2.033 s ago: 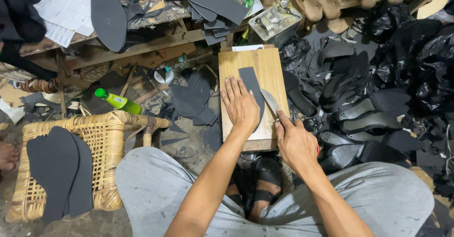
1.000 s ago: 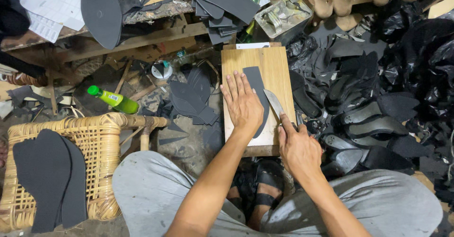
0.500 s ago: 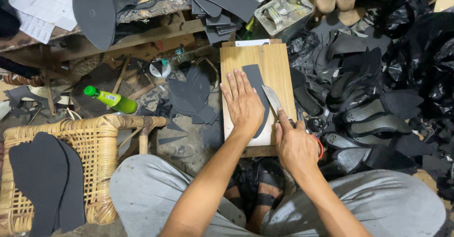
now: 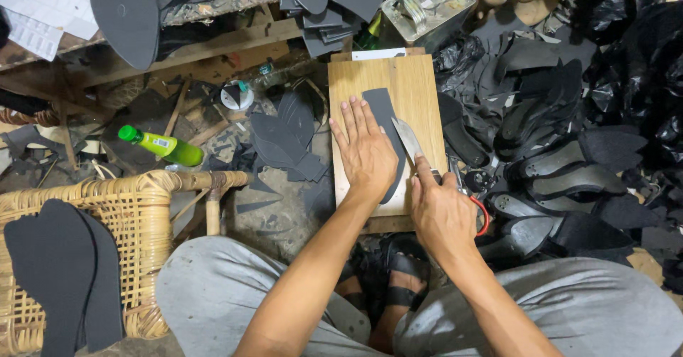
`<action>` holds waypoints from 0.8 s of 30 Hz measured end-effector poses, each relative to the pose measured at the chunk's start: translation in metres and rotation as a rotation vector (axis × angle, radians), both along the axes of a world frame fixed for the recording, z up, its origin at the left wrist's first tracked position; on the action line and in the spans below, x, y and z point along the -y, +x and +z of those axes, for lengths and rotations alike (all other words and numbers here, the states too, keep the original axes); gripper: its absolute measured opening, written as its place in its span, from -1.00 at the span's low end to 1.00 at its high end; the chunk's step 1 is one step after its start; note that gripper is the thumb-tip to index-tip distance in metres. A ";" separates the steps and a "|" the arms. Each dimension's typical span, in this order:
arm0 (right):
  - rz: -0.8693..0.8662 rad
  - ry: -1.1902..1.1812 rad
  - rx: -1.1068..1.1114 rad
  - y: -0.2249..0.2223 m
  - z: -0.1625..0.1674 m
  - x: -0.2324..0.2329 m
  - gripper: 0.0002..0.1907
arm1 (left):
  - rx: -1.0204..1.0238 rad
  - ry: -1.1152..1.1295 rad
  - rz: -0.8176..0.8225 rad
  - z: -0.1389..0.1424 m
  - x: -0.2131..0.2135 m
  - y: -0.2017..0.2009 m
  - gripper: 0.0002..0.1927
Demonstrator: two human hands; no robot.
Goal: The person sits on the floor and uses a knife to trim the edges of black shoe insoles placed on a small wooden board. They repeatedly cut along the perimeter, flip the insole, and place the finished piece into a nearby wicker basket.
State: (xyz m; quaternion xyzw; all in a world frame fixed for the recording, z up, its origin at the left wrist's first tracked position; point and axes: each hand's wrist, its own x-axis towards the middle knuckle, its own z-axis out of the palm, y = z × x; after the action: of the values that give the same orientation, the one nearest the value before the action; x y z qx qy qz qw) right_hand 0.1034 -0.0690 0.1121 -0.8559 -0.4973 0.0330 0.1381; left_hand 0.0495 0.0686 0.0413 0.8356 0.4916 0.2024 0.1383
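the right hand point(image 4: 442, 211) stays clenched on the knife point(image 4: 408, 140), blade on the dark sole piece point(image 4: 388, 126), barely advanced along its edge. left hand point(image 4: 364, 150) still presses it flat, fingers spread, mid-board on the wooden board point(image 4: 420, 86).

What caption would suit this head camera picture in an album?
Left hand flat on a dark sole piece on a wooden board, right hand holding a knife.

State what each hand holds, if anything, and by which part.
The right hand grips a knife by its handle, the blade bare. The left hand grasps nothing; it presses flat on the dark sole piece lying on the wooden board.
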 end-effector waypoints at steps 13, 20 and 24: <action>-0.001 0.023 0.003 -0.001 -0.006 -0.006 -0.54 | 0.001 0.023 0.012 -0.005 -0.002 0.003 -0.32; 0.004 0.018 0.010 0.000 -0.006 -0.011 -0.54 | 0.014 0.009 0.014 -0.003 -0.002 0.003 -0.31; -0.009 0.016 0.016 0.000 -0.007 -0.014 -0.55 | 0.010 0.008 0.015 -0.003 -0.002 0.003 -0.31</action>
State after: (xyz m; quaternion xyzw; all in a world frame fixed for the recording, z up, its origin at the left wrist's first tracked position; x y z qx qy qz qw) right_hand 0.1029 -0.0553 0.1047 -0.8571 -0.4949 0.0216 0.1413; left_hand 0.0530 0.0708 0.0383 0.8315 0.4961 0.2098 0.1359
